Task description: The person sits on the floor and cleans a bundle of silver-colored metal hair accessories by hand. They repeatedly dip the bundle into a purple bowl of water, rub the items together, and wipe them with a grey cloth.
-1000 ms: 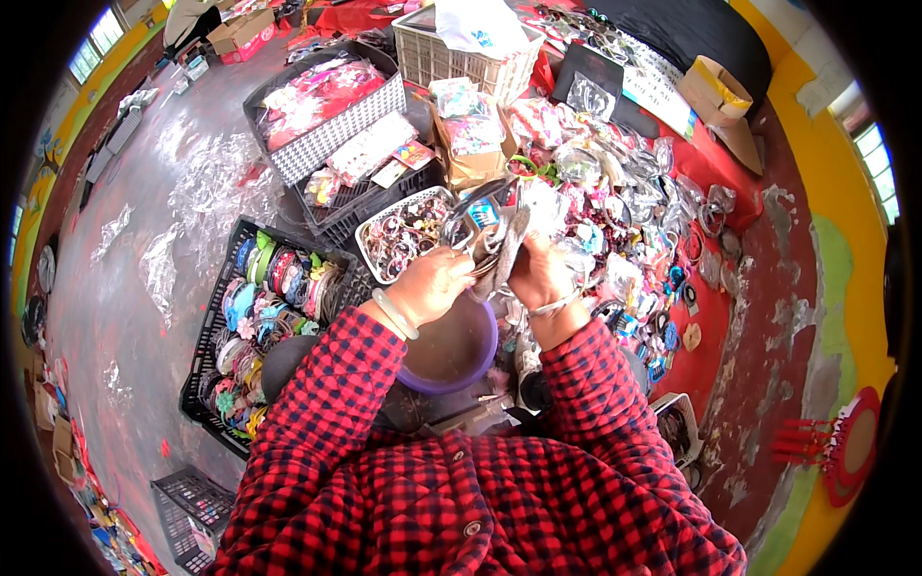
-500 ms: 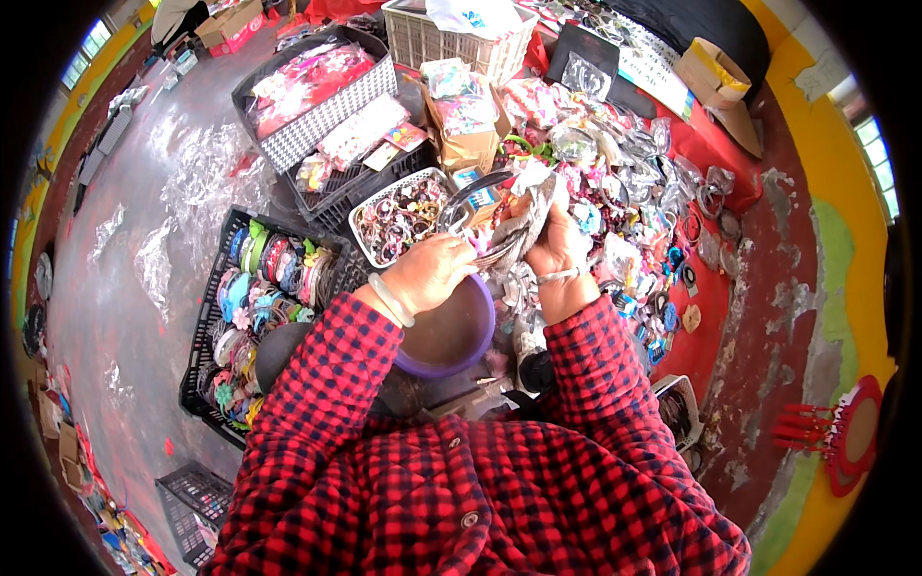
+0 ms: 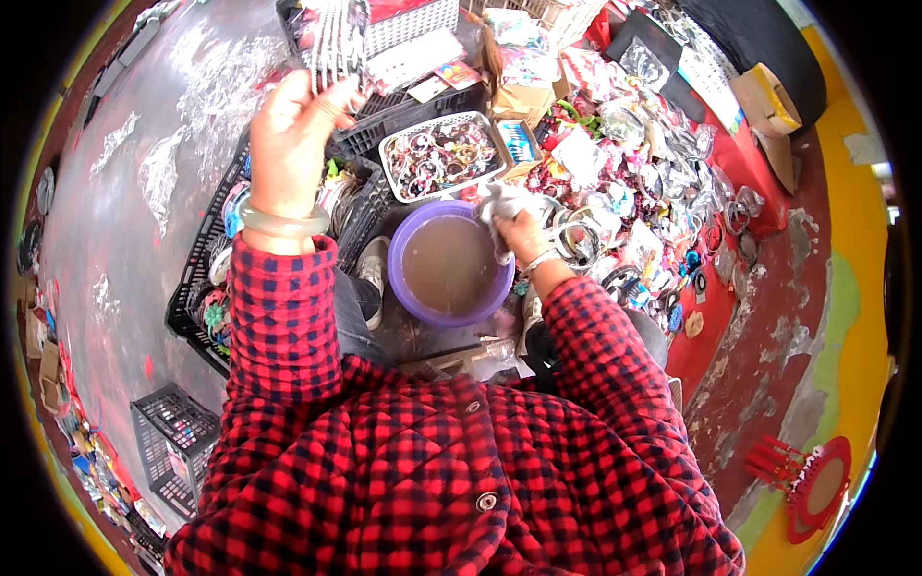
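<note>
My left hand (image 3: 293, 139) is raised at the upper left, fingers closed on a headband (image 3: 338, 43) with dark and pale stripes. The headband stands up from the fingertips, in front of a black basket. My right hand (image 3: 523, 235) grips a crumpled grey cloth (image 3: 501, 204) at the right rim of a purple basin (image 3: 396, 278). Murky brown water (image 3: 447, 264) fills the basin, which sits on the floor between my feet. Just beyond it stands a white basket (image 3: 389, 158) of hair ties and small accessories.
At the left, a black crate (image 3: 192, 288) holds colourful headbands. Bagged accessories (image 3: 624, 182) lie heaped on red cloth at the right. Small cardboard boxes (image 3: 523, 101) stand behind the white basket. Another black crate (image 3: 173, 437) rests on the floor lower left.
My hands have moved apart. The left hand has carried the headband up and left, away from the cloth; the right hand has lowered the cloth to the basin's rim. The view has shifted.
</note>
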Tool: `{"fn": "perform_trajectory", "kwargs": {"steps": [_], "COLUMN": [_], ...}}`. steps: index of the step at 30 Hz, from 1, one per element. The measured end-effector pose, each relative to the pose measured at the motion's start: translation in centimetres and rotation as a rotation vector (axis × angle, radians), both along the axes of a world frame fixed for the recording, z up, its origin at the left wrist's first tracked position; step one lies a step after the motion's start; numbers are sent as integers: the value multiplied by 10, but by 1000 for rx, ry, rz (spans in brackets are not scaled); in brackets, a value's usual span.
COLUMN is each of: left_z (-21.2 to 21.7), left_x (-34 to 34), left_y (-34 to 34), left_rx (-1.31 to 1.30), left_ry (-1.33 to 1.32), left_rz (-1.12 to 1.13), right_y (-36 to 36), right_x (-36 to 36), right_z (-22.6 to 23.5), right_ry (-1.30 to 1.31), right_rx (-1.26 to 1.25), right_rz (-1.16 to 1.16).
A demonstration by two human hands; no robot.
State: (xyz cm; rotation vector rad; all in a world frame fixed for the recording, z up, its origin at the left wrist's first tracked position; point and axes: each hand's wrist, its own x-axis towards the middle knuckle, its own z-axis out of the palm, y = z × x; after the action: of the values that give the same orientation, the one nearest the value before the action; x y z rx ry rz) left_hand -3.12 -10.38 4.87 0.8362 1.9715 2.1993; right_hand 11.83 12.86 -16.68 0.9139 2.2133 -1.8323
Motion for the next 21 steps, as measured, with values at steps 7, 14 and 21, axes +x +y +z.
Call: {"fn": "perform_trajectory", "kwargs": {"steps": [7, 14, 21], "left_z": [-21, -21, -37], "left_x": [4, 13, 14], "left_y": [-2, 10, 27], "left_rx": [40, -76, -158], "left_ry": [-200, -301, -414], "left_rz": [-57, -90, -178], "right_y": [-19, -51, -75], "right_x": [21, 3, 11], "right_z": [-115, -132, -162], "right_ry": [-458, -619, -512], "right_rx": [572, 820, 895], "right_rz": [952, 985, 1110]}}
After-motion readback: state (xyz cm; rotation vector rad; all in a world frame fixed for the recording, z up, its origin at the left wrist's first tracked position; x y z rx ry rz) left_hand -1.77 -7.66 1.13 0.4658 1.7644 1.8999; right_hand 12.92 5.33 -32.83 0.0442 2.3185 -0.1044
